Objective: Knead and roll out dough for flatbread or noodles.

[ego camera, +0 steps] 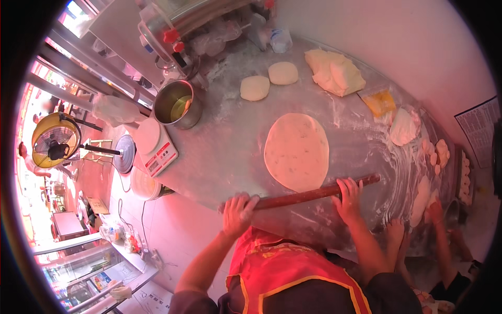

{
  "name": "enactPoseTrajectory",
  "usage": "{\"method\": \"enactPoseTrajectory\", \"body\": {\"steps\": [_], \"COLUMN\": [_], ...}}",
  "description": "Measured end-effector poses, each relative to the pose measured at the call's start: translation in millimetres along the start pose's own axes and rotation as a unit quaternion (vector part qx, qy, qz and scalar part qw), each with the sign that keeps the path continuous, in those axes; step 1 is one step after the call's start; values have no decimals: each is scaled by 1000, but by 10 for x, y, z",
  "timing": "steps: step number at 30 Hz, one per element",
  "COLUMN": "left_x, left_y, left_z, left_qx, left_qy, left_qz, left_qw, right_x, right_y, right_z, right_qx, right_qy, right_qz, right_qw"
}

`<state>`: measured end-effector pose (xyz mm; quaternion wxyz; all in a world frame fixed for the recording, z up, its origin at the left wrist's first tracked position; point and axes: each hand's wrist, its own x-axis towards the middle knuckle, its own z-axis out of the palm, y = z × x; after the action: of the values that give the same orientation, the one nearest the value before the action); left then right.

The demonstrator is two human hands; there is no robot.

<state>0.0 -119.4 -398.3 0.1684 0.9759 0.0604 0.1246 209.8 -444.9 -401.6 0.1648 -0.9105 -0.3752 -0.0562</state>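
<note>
A long wooden rolling pin (302, 197) lies across the near side of the floured metal worktop (219, 157). My left hand (237, 212) grips its left end, and my right hand (348, 198) is closed over it nearer the right end. Just beyond the pin, its lower edge meeting it, is a flat rolled round of dough (297, 151) with darker flecks. Farther back sit two small thick dough rounds, one (255, 88) to the left and the other (283, 73) to the right. A large folded lump of dough (335, 72) rests by the wall.
A digital scale (159, 151) and a metal pot (178, 104) with liquid stand at the left edge. On the right are a yellow packet (379, 103), flour, dough pieces (441, 153) and co-workers' hands (434, 212). A plastic cup (281, 40) stands at the back.
</note>
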Motion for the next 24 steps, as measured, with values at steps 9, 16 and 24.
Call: {"method": "enactPoseTrajectory", "body": {"steps": [9,16,24], "left_x": [1582,3013,2290], "left_y": [-124,1371,352], "left_z": [352,1350,824], "left_qx": [-38,-120,-54], "left_qy": [-84,-58,-159], "left_qz": [209,315,227], "left_qw": [974,940,959], "right_x": [-768,-1258,-1219], "right_y": [-959,-760,-1120], "right_z": [-152,-160,-145], "right_qx": [78,4,67], "right_qy": [-53,18,-49], "right_qz": [236,395,295], "right_qw": [967,919,952]}}
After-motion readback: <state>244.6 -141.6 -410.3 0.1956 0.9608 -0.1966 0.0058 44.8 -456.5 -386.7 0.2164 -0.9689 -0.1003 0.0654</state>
